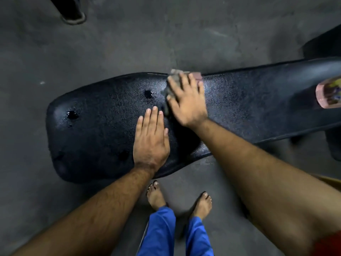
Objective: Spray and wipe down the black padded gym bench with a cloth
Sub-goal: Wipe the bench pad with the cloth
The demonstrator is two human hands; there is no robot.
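Black bench [239, 108] wet; right hand [186, 102] presses grey cloth [171, 84] flat, fingers spread; left hand [151, 139] rests flat, fingers straight.

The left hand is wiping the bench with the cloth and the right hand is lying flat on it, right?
Not quite, the hands are swapped. In the head view the right hand presses the cloth on the black bench, and the left hand lies flat on it, holding nothing.
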